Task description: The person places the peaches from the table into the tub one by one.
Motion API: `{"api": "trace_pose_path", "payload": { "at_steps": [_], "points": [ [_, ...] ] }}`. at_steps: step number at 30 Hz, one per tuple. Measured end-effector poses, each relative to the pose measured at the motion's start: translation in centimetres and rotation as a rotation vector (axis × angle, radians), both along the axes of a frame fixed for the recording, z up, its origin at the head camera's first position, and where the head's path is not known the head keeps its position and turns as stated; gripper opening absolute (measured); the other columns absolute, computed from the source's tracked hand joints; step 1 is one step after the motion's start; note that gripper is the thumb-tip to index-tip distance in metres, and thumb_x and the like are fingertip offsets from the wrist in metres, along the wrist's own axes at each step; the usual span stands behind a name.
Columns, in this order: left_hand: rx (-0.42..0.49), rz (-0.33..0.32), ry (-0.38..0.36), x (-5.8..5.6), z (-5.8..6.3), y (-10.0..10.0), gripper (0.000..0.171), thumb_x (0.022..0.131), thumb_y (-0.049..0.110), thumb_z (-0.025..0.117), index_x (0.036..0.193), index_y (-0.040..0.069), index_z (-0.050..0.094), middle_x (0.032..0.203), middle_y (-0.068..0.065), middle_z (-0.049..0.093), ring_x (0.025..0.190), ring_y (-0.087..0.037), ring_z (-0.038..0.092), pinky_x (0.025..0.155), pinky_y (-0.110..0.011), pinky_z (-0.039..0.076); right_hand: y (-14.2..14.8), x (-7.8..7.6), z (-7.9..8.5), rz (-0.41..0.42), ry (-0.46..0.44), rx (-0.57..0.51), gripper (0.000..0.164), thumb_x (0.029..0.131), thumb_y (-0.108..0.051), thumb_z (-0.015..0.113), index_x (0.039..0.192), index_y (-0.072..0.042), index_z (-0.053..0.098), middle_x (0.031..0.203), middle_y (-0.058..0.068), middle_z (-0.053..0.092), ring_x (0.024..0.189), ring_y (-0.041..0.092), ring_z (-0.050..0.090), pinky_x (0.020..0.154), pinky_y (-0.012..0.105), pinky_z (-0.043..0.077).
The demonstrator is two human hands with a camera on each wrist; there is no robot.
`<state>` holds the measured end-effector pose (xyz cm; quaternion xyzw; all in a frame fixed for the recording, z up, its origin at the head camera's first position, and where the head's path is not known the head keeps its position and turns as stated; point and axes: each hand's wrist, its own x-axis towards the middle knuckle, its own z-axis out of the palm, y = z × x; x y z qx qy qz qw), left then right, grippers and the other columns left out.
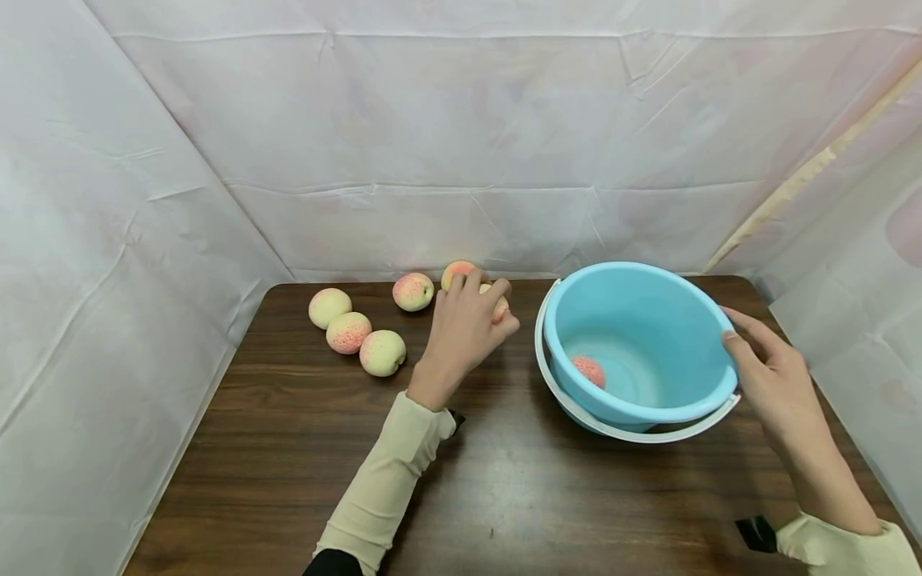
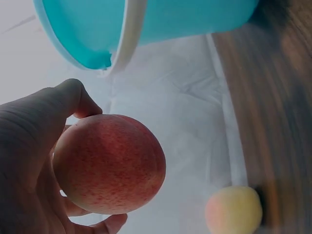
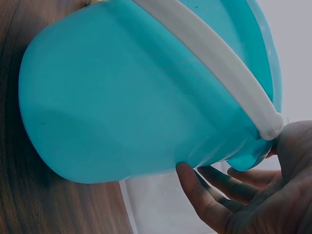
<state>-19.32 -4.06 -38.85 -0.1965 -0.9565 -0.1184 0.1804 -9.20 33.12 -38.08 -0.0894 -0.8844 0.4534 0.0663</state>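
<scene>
My left hand (image 1: 461, 332) grips a red-blushed peach (image 2: 109, 163), with thumb and fingers around it in the left wrist view. It is held left of a light blue bucket (image 1: 663, 320). At the bucket's right side, my right hand (image 1: 781, 388) holds the rim, thumb on top and fingers against the outside. The right wrist view shows those fingers (image 3: 195, 187) on the outer wall below the handle joint. One pink peach (image 1: 589, 371) lies inside on the bucket's floor. Its white handle (image 1: 576, 412) hangs down along the near side.
On the dark wooden table (image 1: 288, 464), a pale peach (image 1: 329, 307), a speckled peach (image 1: 349, 333) and another pale peach (image 1: 382, 353) lie in a row at left. Near the back edge are a red-yellow peach (image 1: 413, 292) and an orange peach (image 1: 456, 273). White cloth (image 1: 461, 120) hangs behind.
</scene>
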Motion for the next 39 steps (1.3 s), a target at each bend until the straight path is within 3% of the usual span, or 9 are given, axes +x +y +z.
{"api": "trace_pose_path", "payload": {
  "at_steps": [8,15,24,33,39],
  "points": [
    [0.012,-0.032,0.1,0.6,1.4,0.5,0.025,0.083,0.032,0.062,0.108,0.028,0.065,0.108,-0.005,0.061,0.106,-0.03,0.055,0.071,-0.042,0.047,-0.1,-0.2,0.0,-0.014,-0.004,0.022,0.052,0.11,-0.038,0.044,0.159,-0.021,0.046,0.102,-0.027,0.058,0.076,-0.005,0.066,0.06,0.02,0.055],
    [0.018,-0.055,0.136,1.0,2.6,1.2,0.026,0.084,0.031,0.062,0.109,0.028,0.067,0.114,-0.006,0.063,0.101,-0.028,0.055,0.069,-0.042,0.047,0.0,-0.3,0.1,-0.015,0.001,0.017,0.051,0.11,-0.038,0.044,0.158,-0.021,0.046,0.102,-0.029,0.058,0.077,-0.006,0.066,0.06,0.02,0.055],
    [0.031,-0.095,0.21,1.6,4.2,2.0,0.024,0.081,0.027,0.064,0.104,0.026,0.065,0.108,-0.004,0.062,0.089,-0.024,0.052,0.06,-0.036,0.042,0.0,-0.2,0.1,-0.011,0.018,0.011,0.05,0.11,-0.037,0.045,0.158,-0.022,0.047,0.103,-0.029,0.059,0.077,-0.005,0.066,0.06,0.02,0.055],
    [0.037,-0.144,0.25,2.1,5.7,3.2,0.027,0.08,0.027,0.061,0.107,0.025,0.065,0.112,-0.005,0.062,0.091,-0.025,0.053,0.063,-0.035,0.043,-0.1,0.0,0.1,-0.031,0.025,0.041,0.05,0.11,-0.036,0.044,0.158,-0.021,0.047,0.108,-0.022,0.059,0.08,-0.008,0.065,0.062,0.016,0.053],
    [0.045,-0.163,0.293,2.3,6.2,3.9,0.022,0.078,0.025,0.06,0.099,0.024,0.064,0.11,-0.003,0.062,0.089,-0.023,0.053,0.064,-0.034,0.043,-0.1,0.0,0.0,-0.022,0.031,0.038,0.05,0.11,-0.036,0.044,0.158,-0.021,0.047,0.108,-0.022,0.058,0.079,-0.007,0.065,0.062,0.016,0.053]
  ]
}}
